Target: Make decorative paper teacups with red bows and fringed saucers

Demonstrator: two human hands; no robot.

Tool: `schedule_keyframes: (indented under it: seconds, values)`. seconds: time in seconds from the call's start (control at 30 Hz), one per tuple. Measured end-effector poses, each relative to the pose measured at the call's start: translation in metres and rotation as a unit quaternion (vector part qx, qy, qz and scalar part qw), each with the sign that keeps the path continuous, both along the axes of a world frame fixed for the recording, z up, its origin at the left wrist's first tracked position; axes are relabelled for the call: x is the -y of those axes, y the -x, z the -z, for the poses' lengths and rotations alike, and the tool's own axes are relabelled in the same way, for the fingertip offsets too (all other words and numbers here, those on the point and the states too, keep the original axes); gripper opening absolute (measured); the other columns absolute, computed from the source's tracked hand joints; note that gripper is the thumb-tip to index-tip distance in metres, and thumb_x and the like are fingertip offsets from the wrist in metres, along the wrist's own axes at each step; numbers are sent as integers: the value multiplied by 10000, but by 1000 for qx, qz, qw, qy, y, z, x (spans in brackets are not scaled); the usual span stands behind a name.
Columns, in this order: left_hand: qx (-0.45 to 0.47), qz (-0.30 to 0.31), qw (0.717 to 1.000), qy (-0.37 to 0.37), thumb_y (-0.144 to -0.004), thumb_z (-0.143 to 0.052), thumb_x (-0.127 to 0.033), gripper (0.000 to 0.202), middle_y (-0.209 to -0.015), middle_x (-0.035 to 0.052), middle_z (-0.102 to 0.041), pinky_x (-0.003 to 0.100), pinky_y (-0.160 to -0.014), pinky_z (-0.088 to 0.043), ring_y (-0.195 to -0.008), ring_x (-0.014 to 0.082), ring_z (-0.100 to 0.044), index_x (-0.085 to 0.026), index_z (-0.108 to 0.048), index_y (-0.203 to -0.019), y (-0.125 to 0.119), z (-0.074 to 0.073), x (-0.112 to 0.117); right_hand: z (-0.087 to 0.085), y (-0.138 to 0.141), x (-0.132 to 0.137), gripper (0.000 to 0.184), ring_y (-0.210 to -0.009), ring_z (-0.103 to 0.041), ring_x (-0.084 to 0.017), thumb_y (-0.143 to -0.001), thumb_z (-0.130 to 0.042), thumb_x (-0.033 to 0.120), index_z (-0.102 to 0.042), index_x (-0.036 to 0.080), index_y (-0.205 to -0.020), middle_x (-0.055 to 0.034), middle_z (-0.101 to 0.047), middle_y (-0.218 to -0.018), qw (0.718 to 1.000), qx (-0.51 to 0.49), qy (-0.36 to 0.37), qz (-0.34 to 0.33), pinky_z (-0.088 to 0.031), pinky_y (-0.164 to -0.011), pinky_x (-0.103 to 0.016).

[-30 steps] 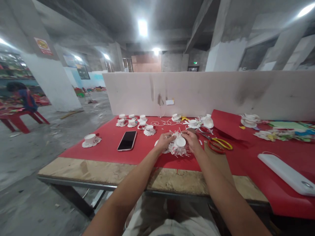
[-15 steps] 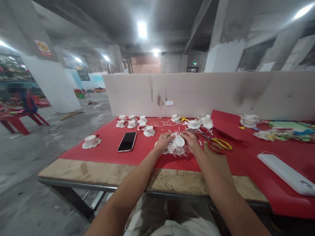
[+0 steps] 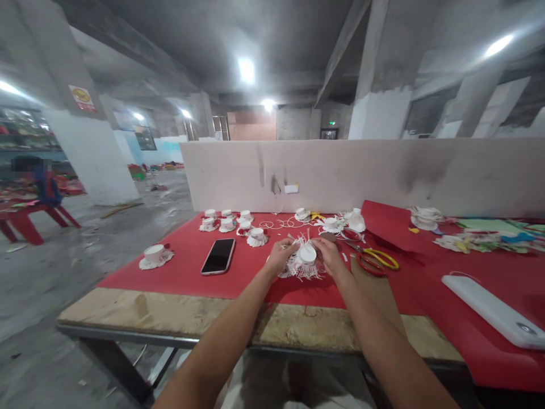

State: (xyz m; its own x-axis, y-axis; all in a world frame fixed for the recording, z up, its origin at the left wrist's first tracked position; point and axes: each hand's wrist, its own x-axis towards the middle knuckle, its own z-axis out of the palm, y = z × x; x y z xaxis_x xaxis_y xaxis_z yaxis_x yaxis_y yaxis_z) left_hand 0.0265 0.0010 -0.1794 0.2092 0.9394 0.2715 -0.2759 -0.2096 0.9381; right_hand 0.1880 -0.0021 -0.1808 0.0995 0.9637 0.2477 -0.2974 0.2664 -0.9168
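Note:
A white paper cup with a fringe of cut strips (image 3: pixel 307 255) stands base up on the red table covering, between my two hands. From the left, my left hand (image 3: pixel 281 254) pinches its fringe, fingers closed. My right hand (image 3: pixel 328 253) grips the far right side of the fringe in the same way. The fingertips are partly hidden among the strips. More white fringed paper lies under and beside the cup near my left fingers. Just beyond my right hand lies a pair of scissors with red and yellow handles (image 3: pixel 377 261).
Left of my hands lies a phone (image 3: pixel 218 257). Several finished-looking white paper hats (image 3: pixel 256 236) stand behind it, and one more hat (image 3: pixel 154 256) sits far left. A white oblong device (image 3: pixel 494 309) lies at right, near colourful paper scraps (image 3: pixel 481 241). A pale board (image 3: pixel 340 170) closes off the back.
The camera view has tilted up slightly, so the table sits lower in the picture. Both hands stay on the fringed cup, which has tilted a little.

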Motion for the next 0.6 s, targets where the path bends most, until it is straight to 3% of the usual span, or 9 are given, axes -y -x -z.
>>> schedule_keyframes:
  seconds: [0.13, 0.23, 0.47, 0.6]
  values:
    - [0, 4, 1000, -2, -569, -758, -448, 376, -520, -46, -498, 201, -467, -302, -452, 68, -414, -149, -545, -649, 2, -1, 0, -2, -2, 3, 282, -645, -568, -154, -544, -755, 373, -654, 201, -743, 2, -650, -707, 1000, 2, -1, -22, -435, -615, -272]
    - [-4, 7, 1000, -8, -570, -761, -441, 365, -525, -43, -498, 202, -478, -309, -464, 69, -418, -146, -557, -641, 2, -1, 1, -2, 0, 5, 282, -571, -552, -150, -505, -780, 327, -656, 190, -717, 5, -635, -636, 999, 12, 10, -37, -427, -566, -275]
    - [-10, 2, 1000, -12, -576, -756, -441, 358, -510, -43, -488, 201, -471, -296, -459, 69, -406, -145, -560, -628, 1, 0, 1, 2, 0, -1, 310, -575, -544, -147, -515, -770, 416, -608, 204, -673, 19, -615, -613, 1000, -12, -4, 29, -420, -583, -280]
    - [-8, 0, 1000, -16, -585, -747, -456, 367, -504, -48, -481, 201, -468, -288, -452, 67, -395, -150, -550, -629, 2, 1, 0, 0, -3, 2, 323, -612, -568, -160, -528, -772, 428, -639, 208, -724, 5, -640, -656, 1000, 0, -5, 7, -430, -589, -282]
